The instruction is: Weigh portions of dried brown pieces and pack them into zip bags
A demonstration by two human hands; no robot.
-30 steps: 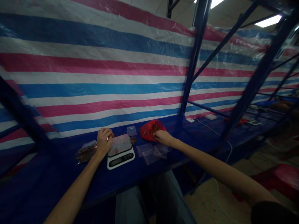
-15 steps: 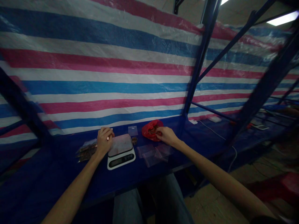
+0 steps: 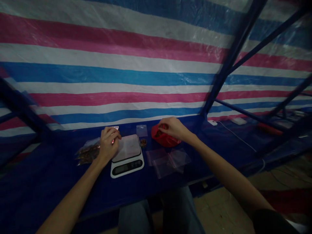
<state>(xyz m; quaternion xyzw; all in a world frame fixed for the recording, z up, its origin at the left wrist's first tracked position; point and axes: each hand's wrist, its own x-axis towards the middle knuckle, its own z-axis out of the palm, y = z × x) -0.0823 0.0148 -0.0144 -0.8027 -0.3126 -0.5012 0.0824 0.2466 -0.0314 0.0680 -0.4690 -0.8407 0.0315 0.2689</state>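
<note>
My left hand (image 3: 109, 141), its fingers curled, rests by the left edge of a white kitchen scale (image 3: 127, 167). A shiny bit shows at its fingers; what they hold, if anything, I cannot make out. Over the mouth of a red bag (image 3: 165, 140) is my right hand (image 3: 174, 128), thumb and fingers pinched together. Small brown pieces (image 3: 159, 133) show in the bag; whatever is between the fingertips is hidden. Between scale and bag sits a small round container (image 3: 143, 143) with brown contents. A few tiny specks lie on the scale's plate.
Filled clear bags (image 3: 88, 152) lie left of my left hand. Flat zip bags (image 3: 162, 162) lie before the red bag, and another small zip bag (image 3: 141, 130) behind the container. Blue rack posts (image 3: 219, 78) and a white cable (image 3: 234, 134) are to the right.
The camera view has tipped down and shifted. My right hand has moved from the red bag's right side to over its mouth. My left hand stays beside the scale.
</note>
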